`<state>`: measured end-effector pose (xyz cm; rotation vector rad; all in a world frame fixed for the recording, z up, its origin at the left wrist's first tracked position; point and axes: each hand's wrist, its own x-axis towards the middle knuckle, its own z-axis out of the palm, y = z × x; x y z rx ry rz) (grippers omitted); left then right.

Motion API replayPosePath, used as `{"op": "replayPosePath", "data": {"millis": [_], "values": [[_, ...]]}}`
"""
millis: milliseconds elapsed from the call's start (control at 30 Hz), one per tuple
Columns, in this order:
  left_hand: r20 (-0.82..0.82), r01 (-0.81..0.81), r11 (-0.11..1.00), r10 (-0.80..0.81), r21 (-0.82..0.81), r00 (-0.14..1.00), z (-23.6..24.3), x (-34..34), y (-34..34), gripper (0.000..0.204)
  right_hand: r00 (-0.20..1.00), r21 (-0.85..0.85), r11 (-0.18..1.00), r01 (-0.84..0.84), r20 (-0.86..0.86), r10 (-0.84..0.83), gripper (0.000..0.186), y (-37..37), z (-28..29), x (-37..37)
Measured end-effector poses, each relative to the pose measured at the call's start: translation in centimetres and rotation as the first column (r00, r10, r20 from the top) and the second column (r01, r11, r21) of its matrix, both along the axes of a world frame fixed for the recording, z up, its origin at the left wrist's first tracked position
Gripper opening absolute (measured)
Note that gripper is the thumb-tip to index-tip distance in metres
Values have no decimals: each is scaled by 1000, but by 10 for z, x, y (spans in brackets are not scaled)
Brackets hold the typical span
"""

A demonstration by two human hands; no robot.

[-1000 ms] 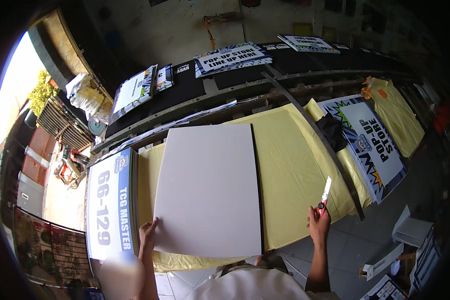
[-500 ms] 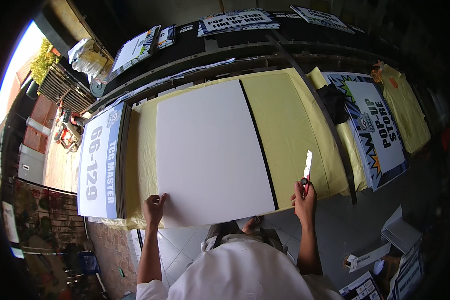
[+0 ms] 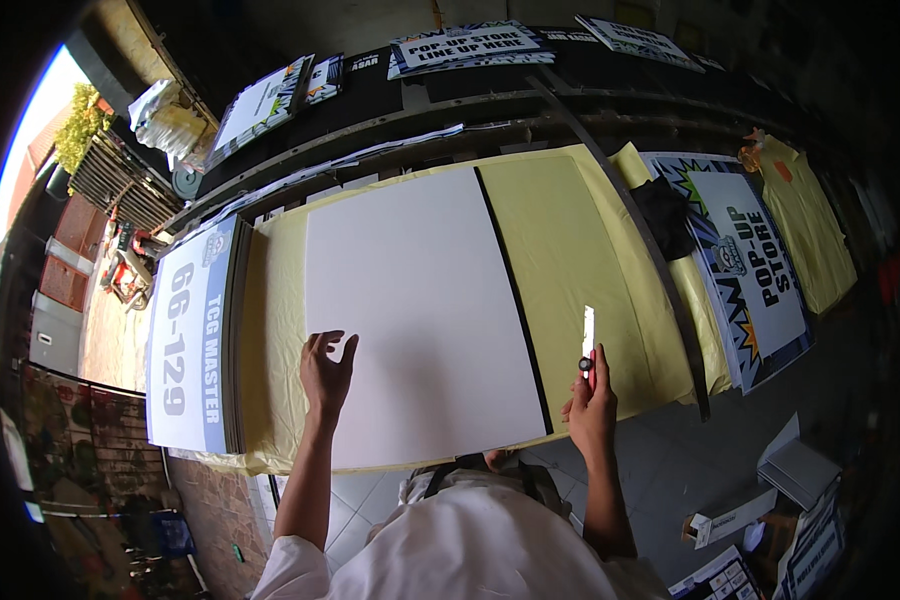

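Observation:
A large blank white board lies on yellow sheeting, with a narrow black strip along its right edge. Over the board's left edge is my left hand, thumb apart from its bent fingers and nothing in it. Whether it touches the board I cannot tell. My right hand grips a utility knife with a red handle and black knob, just right of the strip. Its long blade is out and points away from me.
A stack of printed boards stands at the left end of the table. Past a dark metal bar lie more printed boards and a black cloth. Printed signs rest on the far black surface. Cartons sit on the floor at right.
My left hand has moved up and inward from the board's near left corner. The right hand, with the utility knife, has shifted slightly left and nearer. The view has tilted a little.

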<state>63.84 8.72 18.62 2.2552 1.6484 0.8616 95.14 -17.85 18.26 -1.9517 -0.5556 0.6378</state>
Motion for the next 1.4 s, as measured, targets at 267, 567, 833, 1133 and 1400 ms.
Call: {"op": "replayPosePath", "data": {"millis": [267,567,833,1133,1400], "values": [[-230,491,871,-484,-31,844,-29,214,112,63,897,-182,965,-190,366,246,52,137,19,20],[-311,576,817,-549,-4,776,-75,254,132,91,823,-195,970,-148,519,230,49,239,-18,71],[-368,587,809,-551,-17,749,-69,263,137,89,772,-366,918,-152,536,342,54,338,-25,100],[-315,604,797,-576,-9,754,-66,260,128,85,766,-345,926,-156,549,334,57,363,-31,106],[-299,602,798,-574,5,763,-64,261,131,81,783,-324,923,-205,512,353,55,369,-45,109]]}}
